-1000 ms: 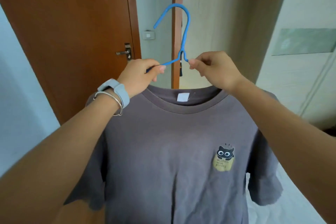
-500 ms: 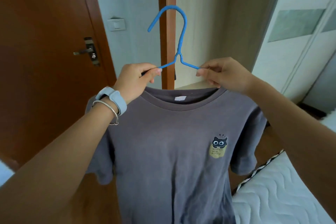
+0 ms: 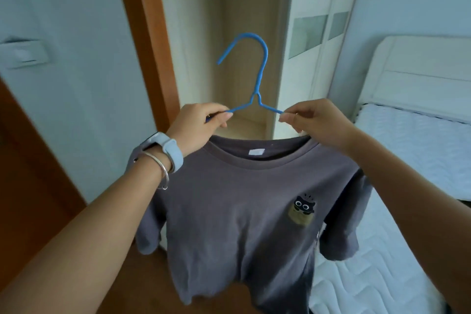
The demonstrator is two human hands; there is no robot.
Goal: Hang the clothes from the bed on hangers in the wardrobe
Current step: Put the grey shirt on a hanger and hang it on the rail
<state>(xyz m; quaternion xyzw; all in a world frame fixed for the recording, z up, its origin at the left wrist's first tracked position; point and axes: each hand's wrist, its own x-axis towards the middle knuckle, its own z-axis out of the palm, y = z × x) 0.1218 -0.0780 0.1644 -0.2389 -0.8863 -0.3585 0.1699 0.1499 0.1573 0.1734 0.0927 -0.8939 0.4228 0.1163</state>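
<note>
Item: grey T-shirt [image 3: 244, 201] on blue hanger [image 3: 257, 84]; left hand [image 3: 201, 125] and right hand [image 3: 316, 122] pinched its arms. Step: carrying. Next: likely hooking inside the far wardrobe [image 3: 244, 33].

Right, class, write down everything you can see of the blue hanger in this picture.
The blue hanger is thin, like plastic-coated wire. Its hook curves over at the top with the open end pointing left; below a short neck, two arms slope apart. It is held upright: the left hand pinches one arm, the right hand the other. Its lower parts are hidden inside the grey T-shirt hanging on it. Behind it is the open wardrobe.
</note>
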